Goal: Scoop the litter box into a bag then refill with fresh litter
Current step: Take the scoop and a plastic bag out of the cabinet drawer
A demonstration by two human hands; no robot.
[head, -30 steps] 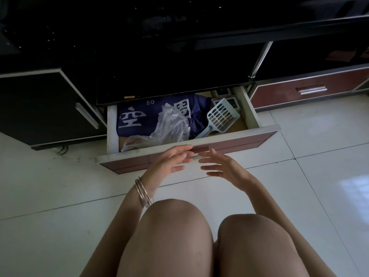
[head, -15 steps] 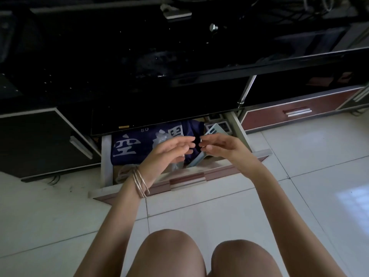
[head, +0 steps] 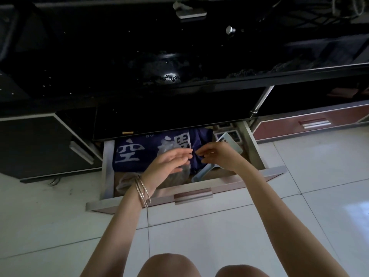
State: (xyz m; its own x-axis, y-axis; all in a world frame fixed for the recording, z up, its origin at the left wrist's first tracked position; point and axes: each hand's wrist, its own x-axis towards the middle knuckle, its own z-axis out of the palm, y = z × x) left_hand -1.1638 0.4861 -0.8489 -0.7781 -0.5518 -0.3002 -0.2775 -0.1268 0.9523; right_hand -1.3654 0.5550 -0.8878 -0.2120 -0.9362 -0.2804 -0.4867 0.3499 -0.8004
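We're in a home living room: glossy black TV cabinet (head: 179,76), white floor tiles (head: 319,196), low drawer (head: 199,182) open.

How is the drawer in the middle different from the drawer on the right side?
The middle drawer is pulled out, while the right drawer is pushed in. The middle drawer shows things inside: a dark blue bag, a clear plastic bag and a light blue scoop; the right drawer shows only its front. Both have reddish-brown fronts with silver bar handles.

One head-worn view looked forward and down, close over the open drawer (head: 191,188) toward twelve o'clock.
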